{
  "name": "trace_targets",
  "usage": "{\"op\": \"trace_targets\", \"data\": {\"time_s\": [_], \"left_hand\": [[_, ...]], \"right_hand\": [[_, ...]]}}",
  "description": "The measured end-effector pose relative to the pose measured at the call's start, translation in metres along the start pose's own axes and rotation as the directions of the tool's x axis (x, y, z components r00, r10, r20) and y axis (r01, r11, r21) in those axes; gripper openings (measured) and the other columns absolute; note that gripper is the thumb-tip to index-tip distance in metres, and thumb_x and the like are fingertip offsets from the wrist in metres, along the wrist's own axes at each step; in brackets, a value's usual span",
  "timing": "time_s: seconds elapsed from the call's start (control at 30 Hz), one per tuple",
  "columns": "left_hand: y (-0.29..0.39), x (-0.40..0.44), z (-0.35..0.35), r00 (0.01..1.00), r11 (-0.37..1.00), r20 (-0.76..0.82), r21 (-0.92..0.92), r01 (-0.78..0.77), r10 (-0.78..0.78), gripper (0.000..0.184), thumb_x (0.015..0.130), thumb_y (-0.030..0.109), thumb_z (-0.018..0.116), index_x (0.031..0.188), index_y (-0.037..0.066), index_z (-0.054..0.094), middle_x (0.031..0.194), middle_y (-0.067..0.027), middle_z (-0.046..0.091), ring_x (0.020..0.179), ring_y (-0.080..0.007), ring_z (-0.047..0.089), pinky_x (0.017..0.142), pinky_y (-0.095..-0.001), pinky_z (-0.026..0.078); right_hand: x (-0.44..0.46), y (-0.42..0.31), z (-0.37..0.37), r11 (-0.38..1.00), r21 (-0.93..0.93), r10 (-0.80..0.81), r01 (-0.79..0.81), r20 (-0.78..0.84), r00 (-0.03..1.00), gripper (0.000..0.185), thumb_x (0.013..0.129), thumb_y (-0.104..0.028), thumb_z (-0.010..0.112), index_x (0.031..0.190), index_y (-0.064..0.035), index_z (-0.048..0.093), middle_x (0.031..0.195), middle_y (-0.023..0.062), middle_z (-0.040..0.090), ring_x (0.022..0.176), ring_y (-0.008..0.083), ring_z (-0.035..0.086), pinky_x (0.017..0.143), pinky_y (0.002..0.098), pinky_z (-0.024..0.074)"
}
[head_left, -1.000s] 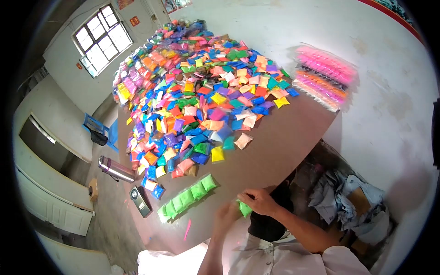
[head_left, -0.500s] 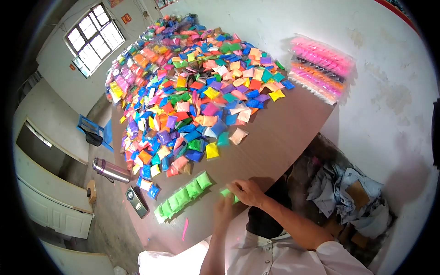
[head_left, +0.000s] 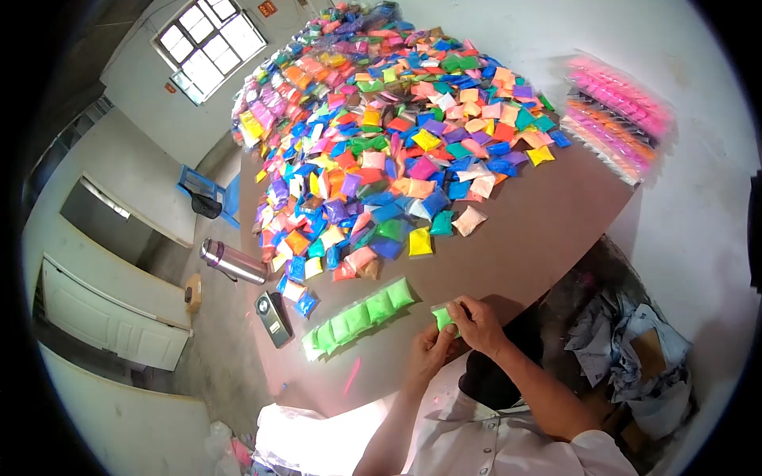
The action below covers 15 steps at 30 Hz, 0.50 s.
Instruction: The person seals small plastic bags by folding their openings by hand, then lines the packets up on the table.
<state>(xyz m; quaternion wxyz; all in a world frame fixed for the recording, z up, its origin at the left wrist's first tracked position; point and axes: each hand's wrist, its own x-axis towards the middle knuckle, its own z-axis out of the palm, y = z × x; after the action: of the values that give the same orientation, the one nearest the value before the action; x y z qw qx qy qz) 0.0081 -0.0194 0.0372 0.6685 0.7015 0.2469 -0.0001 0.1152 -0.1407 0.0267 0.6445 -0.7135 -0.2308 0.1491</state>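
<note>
The left hand (head_left: 429, 354) and the right hand (head_left: 479, 325) are nearly closed, both pinching one small green packet (head_left: 441, 317) between them, over the brown table (head_left: 548, 210); near lies a green packet strip (head_left: 357, 319); farther, a colourful packet heap (head_left: 381, 159).

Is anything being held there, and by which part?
A small green packet: the left hand holds its lower edge, the right hand its right side; the exact grip is partly hidden.

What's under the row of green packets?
The brown tabletop shows around the row of green packets; whatever lies directly beneath them is covered, so I cannot see it.
</note>
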Motion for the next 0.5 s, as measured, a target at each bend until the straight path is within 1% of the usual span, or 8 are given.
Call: {"op": "trace_targets", "data": {"time_s": [0.07, 0.17, 0.23, 0.27, 0.33, 0.37, 0.43, 0.5], "left_hand": [[-0.006, 0.001, 0.002, 1.000, 1.000, -0.022, 0.013, 0.000, 0.000, 0.037, 0.108, 0.036, 0.061, 0.112, 0.001, 0.071, 0.084, -0.0014, 0.069, 0.075, -0.0096, 0.064, 0.068, -0.0267, 0.052], [-0.007, 0.001, 0.004, 1.000, 0.999, -0.031, -0.054, -0.004, 0.003, 0.036, 0.108, 0.036, 0.062, 0.112, 0.001, 0.071, 0.085, -0.0014, 0.069, 0.076, -0.0088, 0.063, 0.068, -0.0265, 0.052], [0.005, -0.003, 0.008, 0.999, 0.996, -0.042, -0.088, 0.030, -0.034, 0.036, 0.107, 0.036, 0.061, 0.105, 0.002, 0.070, 0.085, -0.0011, 0.068, 0.076, -0.0085, 0.063, 0.068, -0.0257, 0.051], [0.000, -0.001, 0.008, 0.998, 0.996, -0.045, -0.088, 0.031, -0.035, 0.036, 0.107, 0.036, 0.061, 0.105, 0.002, 0.070, 0.085, -0.0011, 0.068, 0.076, -0.0084, 0.063, 0.068, -0.0257, 0.051], [-0.013, 0.006, 0.005, 0.998, 0.986, -0.058, -0.161, -0.042, 0.033, 0.036, 0.107, 0.037, 0.061, 0.098, 0.003, 0.067, 0.081, 0.0009, 0.062, 0.071, -0.0073, 0.057, 0.063, -0.0244, 0.045], [-0.016, 0.008, 0.005, 0.998, 0.986, -0.059, -0.159, -0.042, 0.033, 0.036, 0.107, 0.037, 0.061, 0.098, 0.003, 0.067, 0.081, 0.0009, 0.062, 0.071, -0.0073, 0.057, 0.063, -0.0244, 0.045], [-0.017, 0.011, 0.006, 0.975, 0.980, -0.120, -0.035, -0.194, 0.188, 0.037, 0.107, 0.038, 0.061, 0.094, 0.003, 0.065, 0.077, 0.0036, 0.055, 0.067, -0.0065, 0.049, 0.059, -0.0247, 0.038], [-0.013, 0.007, 0.008, 0.977, 0.985, -0.135, -0.020, -0.170, 0.165, 0.036, 0.107, 0.037, 0.061, 0.093, 0.004, 0.065, 0.076, 0.0049, 0.053, 0.066, -0.0059, 0.046, 0.057, -0.0251, 0.036]], "right_hand": [[0.000, -0.002, -0.003, 1.000, -0.027, 0.003, -0.003, 0.030, 1.000, 0.033, 0.104, -0.033, 0.063, 0.103, -0.0004, 0.069, 0.082, 0.0174, 0.069, 0.071, 0.0244, 0.068, 0.067, 0.0377, 0.0525], [-0.001, 0.003, -0.002, 0.998, -0.015, 0.059, -0.058, 0.070, 0.996, 0.035, 0.104, -0.034, 0.063, 0.102, -0.0002, 0.068, 0.080, 0.0168, 0.067, 0.070, 0.0226, 0.065, 0.066, 0.0371, 0.0512], [0.000, 0.011, 0.001, 0.999, 0.049, -0.001, 0.001, 0.002, 1.000, 0.035, 0.104, -0.035, 0.063, 0.102, -0.0002, 0.068, 0.078, 0.0158, 0.066, 0.069, 0.0203, 0.062, 0.065, 0.0361, 0.0501], [-0.001, 0.013, 0.000, 0.999, 0.051, 0.000, 0.000, 0.005, 1.000, 0.035, 0.104, -0.035, 0.063, 0.102, -0.0002, 0.068, 0.078, 0.0158, 0.066, 0.069, 0.0203, 0.062, 0.065, 0.0361, 0.0501], [-0.001, 0.014, -0.001, 0.997, 0.074, -0.034, 0.034, 0.002, 0.999, 0.035, 0.103, -0.035, 0.064, 0.101, -0.0005, 0.068, 0.078, 0.0154, 0.066, 0.069, 0.0198, 0.061, 0.066, 0.0358, 0.0499], [-0.002, 0.012, -0.002, 0.997, 0.076, -0.034, 0.033, 0.002, 0.999, 0.035, 0.103, -0.035, 0.064, 0.101, -0.0005, 0.068, 0.078, 0.0154, 0.066, 0.069, 0.0198, 0.061, 0.066, 0.0358, 0.0499], [-0.005, 0.006, -0.005, 0.998, 0.057, -0.040, 0.038, 0.028, 0.999, 0.034, 0.103, -0.035, 0.066, 0.100, -0.0011, 0.069, 0.078, 0.0153, 0.065, 0.068, 0.0199, 0.060, 0.066, 0.0363, 0.0498], [-0.005, 0.010, -0.004, 0.998, 0.041, -0.049, 0.048, 0.029, 0.998, 0.034, 0.102, -0.035, 0.066, 0.100, -0.0013, 0.069, 0.078, 0.0161, 0.066, 0.068, 0.0221, 0.062, 0.066, 0.0371, 0.0501]]}}
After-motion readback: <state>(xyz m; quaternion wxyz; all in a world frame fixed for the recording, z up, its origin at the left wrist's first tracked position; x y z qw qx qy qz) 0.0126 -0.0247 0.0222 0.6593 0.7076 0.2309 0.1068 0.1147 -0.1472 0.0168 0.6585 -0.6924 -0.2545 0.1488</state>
